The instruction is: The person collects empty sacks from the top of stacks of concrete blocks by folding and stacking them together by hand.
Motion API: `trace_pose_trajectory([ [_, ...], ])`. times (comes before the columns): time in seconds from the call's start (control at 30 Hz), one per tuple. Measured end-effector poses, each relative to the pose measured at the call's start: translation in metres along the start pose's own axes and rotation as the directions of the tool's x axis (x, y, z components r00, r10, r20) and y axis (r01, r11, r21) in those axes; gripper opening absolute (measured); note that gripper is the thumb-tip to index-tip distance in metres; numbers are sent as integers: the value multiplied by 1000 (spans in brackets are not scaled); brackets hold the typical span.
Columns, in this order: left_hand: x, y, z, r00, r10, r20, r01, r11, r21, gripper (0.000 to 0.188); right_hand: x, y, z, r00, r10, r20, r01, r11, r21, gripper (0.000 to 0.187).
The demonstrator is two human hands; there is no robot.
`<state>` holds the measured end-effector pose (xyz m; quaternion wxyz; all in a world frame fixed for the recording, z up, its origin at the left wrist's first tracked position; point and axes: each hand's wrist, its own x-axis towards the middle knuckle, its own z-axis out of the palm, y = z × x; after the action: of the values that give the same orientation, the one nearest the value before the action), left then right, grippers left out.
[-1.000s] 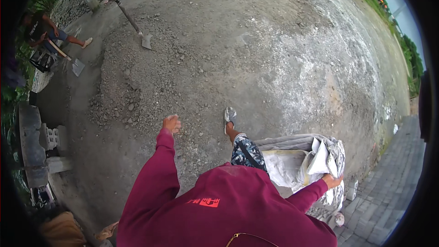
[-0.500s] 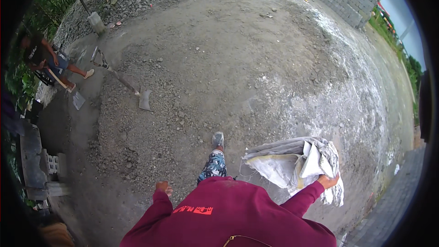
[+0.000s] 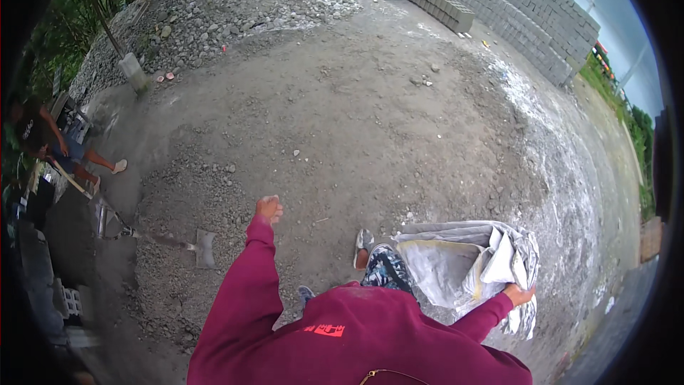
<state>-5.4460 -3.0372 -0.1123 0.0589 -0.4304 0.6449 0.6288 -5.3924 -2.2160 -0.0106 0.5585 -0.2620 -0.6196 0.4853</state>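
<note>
My right hand (image 3: 520, 294) is closed round a bundle of empty white woven sacks (image 3: 445, 269), gathered and folded at its right end. The sacks hang out at my right side with a yellowish-edged mouth gaping toward the left. My left hand (image 3: 269, 209) is stretched forward over bare ground, its fingers loosely curled in with nothing visible in them. Left of that arm, a shovel (image 3: 206, 249) rests with its metal blade on a low spread of gravel (image 3: 174, 203), clear of my hand.
A co-worker (image 3: 60, 146) at the far left holds another shovel. Behind lies a rubble heap (image 3: 214, 11) beside a concrete post block (image 3: 132, 71). Grey hollow blocks (image 3: 513, 11) form a long stack at the back right. White powder (image 3: 548, 142) streaks the ground on the right.
I have stepped forward, and the shovel and co-worker now sit farther left and lower. My left arm has swung forward. The sacks stay in my right hand.
</note>
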Motion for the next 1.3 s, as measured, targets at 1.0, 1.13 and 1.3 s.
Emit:
trace_pose_trajectory([
  [1.0, 728, 539, 260, 872, -458, -171, 462, 887, -19, 43, 65, 86, 1143, 780, 618, 96, -382, 350, 855, 21],
  [1.13, 935, 718, 316, 980, -170, 104, 174, 984, -33, 39, 86, 105, 1235, 803, 577, 148, -405, 346, 846, 34],
  [1.3, 1079, 897, 386, 993, 92, 73, -95, 995, 34, 43, 87, 141, 1396, 778, 610, 153, -442, 358, 823, 25],
])
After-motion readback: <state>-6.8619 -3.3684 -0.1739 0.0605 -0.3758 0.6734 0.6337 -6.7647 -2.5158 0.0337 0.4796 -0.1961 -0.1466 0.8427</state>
